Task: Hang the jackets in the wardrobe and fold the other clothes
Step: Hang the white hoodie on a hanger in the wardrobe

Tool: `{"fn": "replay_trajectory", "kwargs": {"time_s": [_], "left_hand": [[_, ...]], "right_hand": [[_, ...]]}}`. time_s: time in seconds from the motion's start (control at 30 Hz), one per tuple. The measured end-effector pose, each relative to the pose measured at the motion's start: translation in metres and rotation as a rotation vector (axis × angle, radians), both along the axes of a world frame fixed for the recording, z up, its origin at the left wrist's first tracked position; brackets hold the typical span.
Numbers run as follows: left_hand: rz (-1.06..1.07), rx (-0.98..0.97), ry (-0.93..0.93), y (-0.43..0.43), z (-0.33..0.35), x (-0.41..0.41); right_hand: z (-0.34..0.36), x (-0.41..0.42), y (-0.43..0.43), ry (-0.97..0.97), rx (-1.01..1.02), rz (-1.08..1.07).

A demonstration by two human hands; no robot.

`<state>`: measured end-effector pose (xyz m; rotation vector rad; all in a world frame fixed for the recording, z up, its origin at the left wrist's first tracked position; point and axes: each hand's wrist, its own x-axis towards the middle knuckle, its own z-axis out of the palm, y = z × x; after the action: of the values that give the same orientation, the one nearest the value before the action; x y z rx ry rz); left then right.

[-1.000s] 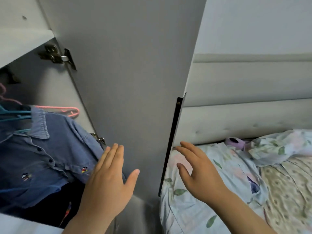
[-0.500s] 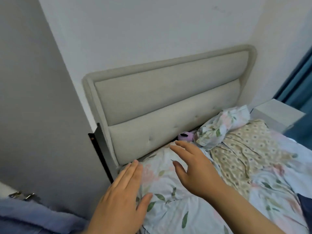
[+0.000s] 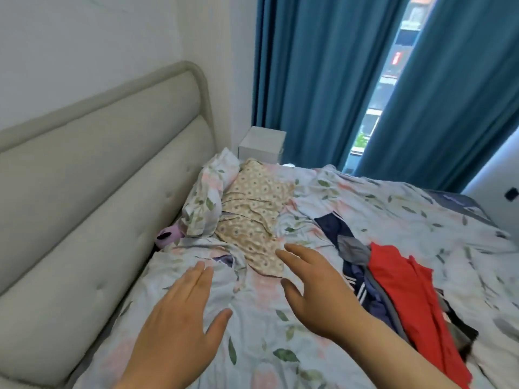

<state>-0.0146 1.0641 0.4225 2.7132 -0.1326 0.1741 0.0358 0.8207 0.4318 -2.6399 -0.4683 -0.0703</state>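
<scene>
Nearest us, our left hand is spread flat, palm down, fingers straight and close together, thumb out to the side, holding nothing. It is over the floral duvet, and we cannot tell whether it touches the fabric. Just beyond, our right hand reaches forward with fingers loosely extended and thumb dropped below, also empty, its forearm coming in from the lower right. To its right the pile of clothes lies on the duvet: a red garment on top, with a grey piece and a navy striped garment farther back. Ahead of our fingertips lies a beige patterned cloth, with a floral pillow against the padded headboard. Farther off stand a white nightstand and blue curtains.
</scene>
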Motion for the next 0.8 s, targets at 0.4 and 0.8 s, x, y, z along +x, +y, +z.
{"fn": "replay_trajectory", "kwargs": {"time_s": [0.4, 0.8], "left_hand": [[-0.406, 0.013, 0.051, -0.088, -0.003, 0.041], [-0.657, 0.087, 0.010, -0.285, 0.008, 0.037]], "right_hand": [[0.002, -0.086, -0.110, 0.024, -0.015, -0.441], [-0.006, -0.168, -0.277, 0.029, -0.003, -0.772]]}}
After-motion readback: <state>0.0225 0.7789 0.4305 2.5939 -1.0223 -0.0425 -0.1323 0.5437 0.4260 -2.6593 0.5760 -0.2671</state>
